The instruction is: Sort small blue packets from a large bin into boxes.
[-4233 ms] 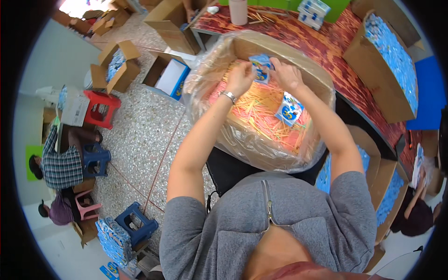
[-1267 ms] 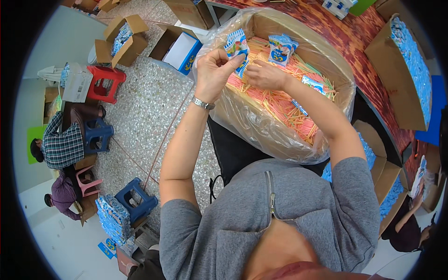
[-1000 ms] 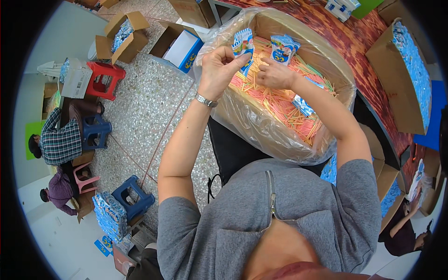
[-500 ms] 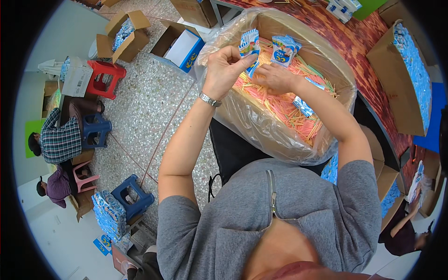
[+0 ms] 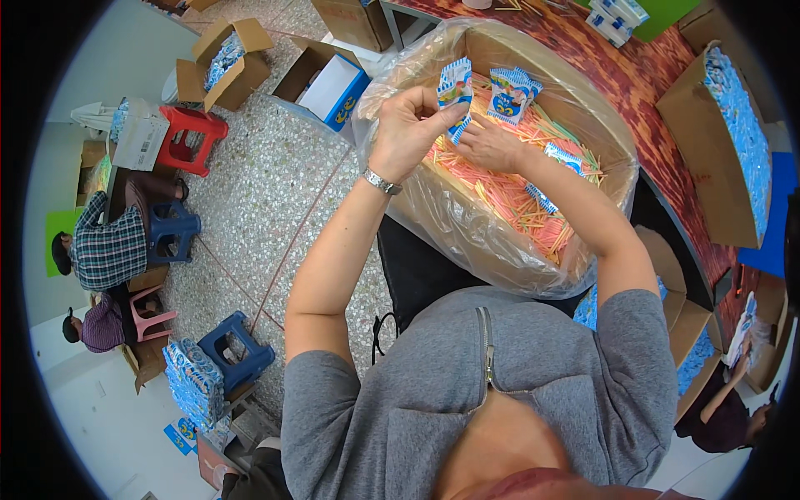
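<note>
The left hand (image 5: pixel 406 133) pinches a small blue-and-white packet (image 5: pixel 454 87) by its edge above the bag-lined carton (image 5: pixel 500 242); the right hand (image 5: pixel 492 146) rests fingers loosely curled on the orange sticks (image 5: pixel 508 192). The packet looks light and floppy, best held at its sealed rim

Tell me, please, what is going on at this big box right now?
A person in a grey top is working over a large cardboard box lined with a clear plastic bag and filled with thin orange and pink sticks. The left hand holds up a small blue and white packet, while the right hand rests among the sticks just below it. A few more packets lie on the pile.
</note>
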A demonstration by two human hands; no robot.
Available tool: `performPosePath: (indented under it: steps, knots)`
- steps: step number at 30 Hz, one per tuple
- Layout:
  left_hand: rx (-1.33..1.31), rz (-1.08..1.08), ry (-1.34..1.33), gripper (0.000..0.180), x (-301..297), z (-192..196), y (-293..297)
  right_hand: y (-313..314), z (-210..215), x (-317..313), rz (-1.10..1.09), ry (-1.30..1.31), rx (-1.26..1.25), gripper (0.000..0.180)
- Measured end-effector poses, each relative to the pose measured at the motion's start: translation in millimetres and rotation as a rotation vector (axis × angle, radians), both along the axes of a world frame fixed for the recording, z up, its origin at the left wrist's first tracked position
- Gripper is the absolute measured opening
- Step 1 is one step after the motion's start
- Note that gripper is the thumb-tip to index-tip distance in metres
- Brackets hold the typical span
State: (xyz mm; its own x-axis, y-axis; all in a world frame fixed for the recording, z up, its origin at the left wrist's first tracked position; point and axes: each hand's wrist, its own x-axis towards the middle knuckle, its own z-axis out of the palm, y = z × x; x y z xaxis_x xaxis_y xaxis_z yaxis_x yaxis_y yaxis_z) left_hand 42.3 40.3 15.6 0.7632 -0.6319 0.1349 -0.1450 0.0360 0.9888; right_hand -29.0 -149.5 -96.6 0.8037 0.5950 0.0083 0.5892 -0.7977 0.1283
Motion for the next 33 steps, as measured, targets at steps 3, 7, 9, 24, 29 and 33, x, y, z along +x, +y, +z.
performPosePath:
  steps: [3, 7, 9, 24, 29, 33]
  knots:
    - [0.015, 0.007, -0.009, 0.024, 1.5, -1.7, -0.7, 0.2, 2.9, 2.6, 0.027, -0.149, 0.171, 0.016]
    - [-0.059, 0.018, 0.041, 0.025, 5.3, -3.7, 1.0, -10.8, 35.3, 1.3, -0.209, 0.199, 0.386, 0.013]
    - [-0.072, 0.010, 0.047, 0.025, 6.2, -3.3, 1.2, -21.0, 38.2, -1.8, -0.357, 0.281, 0.421, 0.014]
    - [-0.043, 0.013, 0.038, 0.025, 2.0, -0.8, 1.1, -5.0, 13.2, -15.1, -0.295, 0.245, 0.083, 0.021]
    - [-0.049, 0.014, 0.053, 0.025, 3.6, 1.7, 4.4, -1.3, 28.6, -14.3, -0.385, 0.298, 0.151, 0.039]
    - [0.020, 0.019, 0.004, 0.025, 5.2, 1.0, 3.8, -3.2, 17.0, -21.0, -0.393, 0.276, 0.071, 0.042]
